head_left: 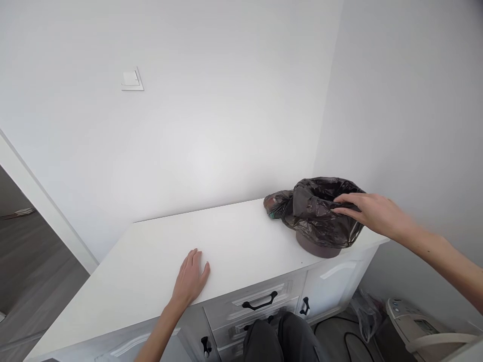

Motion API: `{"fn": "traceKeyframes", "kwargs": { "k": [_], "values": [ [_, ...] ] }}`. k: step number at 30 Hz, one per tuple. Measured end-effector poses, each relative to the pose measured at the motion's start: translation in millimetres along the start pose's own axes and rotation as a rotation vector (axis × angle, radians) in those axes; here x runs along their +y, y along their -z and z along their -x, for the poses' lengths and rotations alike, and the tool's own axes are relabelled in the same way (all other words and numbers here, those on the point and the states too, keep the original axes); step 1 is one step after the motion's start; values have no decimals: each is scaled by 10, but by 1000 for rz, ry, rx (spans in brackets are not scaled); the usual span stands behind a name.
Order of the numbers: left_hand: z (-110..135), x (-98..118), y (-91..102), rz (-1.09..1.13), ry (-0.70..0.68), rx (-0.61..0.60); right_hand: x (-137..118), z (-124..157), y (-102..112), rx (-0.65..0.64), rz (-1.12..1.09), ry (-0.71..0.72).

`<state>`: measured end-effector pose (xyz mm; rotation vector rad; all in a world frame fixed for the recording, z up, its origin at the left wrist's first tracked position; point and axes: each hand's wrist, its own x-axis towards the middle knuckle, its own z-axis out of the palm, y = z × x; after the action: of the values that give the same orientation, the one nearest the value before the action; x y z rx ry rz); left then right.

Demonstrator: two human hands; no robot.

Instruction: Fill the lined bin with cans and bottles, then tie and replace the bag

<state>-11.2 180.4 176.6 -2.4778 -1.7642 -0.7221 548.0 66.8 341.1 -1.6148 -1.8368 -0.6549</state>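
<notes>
On the right part of a white cabinet top [234, 241] stands a brownish trash bin [319, 247], its rim covered by a dark plastic garbage bag [324, 229]. A bunched, knotted part of dark bag bulges out at the bin's left side. My right hand [372, 211] grips the bag-covered rim at the right, thumb on one side and fingers on the other. Flat on the cabinet top near its front edge rests my left hand [191, 276], fingers stretched out and holding nothing.
Below are cabinet drawers with black handles [260, 300] and my knees [279, 337]. A beige appliance [411, 317], a clear plastic bag [366, 314] and a dark cable lie at lower right. A light switch [132, 79] is on the wall; a doorway opens at left.
</notes>
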Motion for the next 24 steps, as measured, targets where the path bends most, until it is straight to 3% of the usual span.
{"fn": "traceKeyframes", "kwargs": {
  "k": [2, 5, 9, 12, 15, 18, 20, 24],
  "values": [
    [-5, 9, 4, -3, -3, -7, -95, 57, -121, 27, -11, -7],
    [-5, 15, 1, -4, -11, -15, -575, 201, -403, 101, -183, 37],
    [-3, 18, -22, -4, -14, -17, -1336, 416, -942, -161, -481, 160],
    [-8, 23, -29, -4, -13, -21, -1656, 497, -1384, -368, -678, 153],
    [-11, 34, -14, -8, -10, -30, -1776, 499, -1754, -460, -857, -53],
    [-5, 40, -6, -12, -6, -36, -1827, 488, -1977, -415, -916, -311],
    [-1, 36, -16, -12, -7, -39, -1851, 498, -2040, -373, -908, -399],
    [-6, 14, -54, -5, -14, -44, -1871, 538, -2043, -356, -904, -435]
  ]
}}
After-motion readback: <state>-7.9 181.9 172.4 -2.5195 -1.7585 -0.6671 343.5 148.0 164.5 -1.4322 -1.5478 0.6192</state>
